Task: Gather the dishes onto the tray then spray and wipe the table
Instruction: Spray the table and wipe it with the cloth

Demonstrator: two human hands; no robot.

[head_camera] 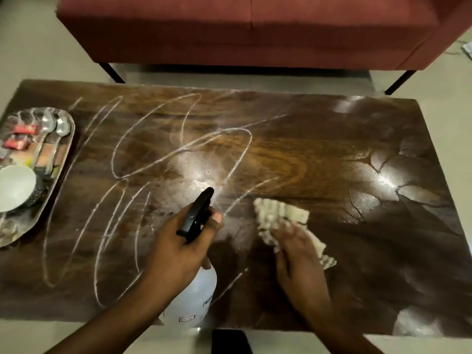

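1. Worktop [306, 154]: dark wood-grain surface. A red sofa [255, 29] stands beyond its far edge.
2. Tray [67, 154]: metal, lying at the left edge of the worktop. It carries a white bowl [15, 187] at its near end, two spoons [62, 126] at its far end and red packets [24, 129] beside the spoons. No dishes are seen on the worktop outside the tray.
3. Surface condition: looping white lines [245, 154] cover the left and middle of the worktop. Wet, shiny patches [398, 169] show towards the right edge.
4. Left hand [178, 241]: fingers curled round the neck of the spray bottle [194, 300], thumb up against the black trigger head [198, 213]. The bottle is white and translucent, held tilted above the middle of the near edge, nozzle pointing towards the worktop's centre. Whether the trigger is squeezed cannot be told.
5. Right hand [298, 254]: fingers laid fairly straight and together on a pale crumpled cloth [283, 213], pressing it against the worktop. The cloth lies just right of the bottle, between the centre and the near edge, and sticks out beyond the fingertips and on the hand's right side. This area is somewhat blurred.
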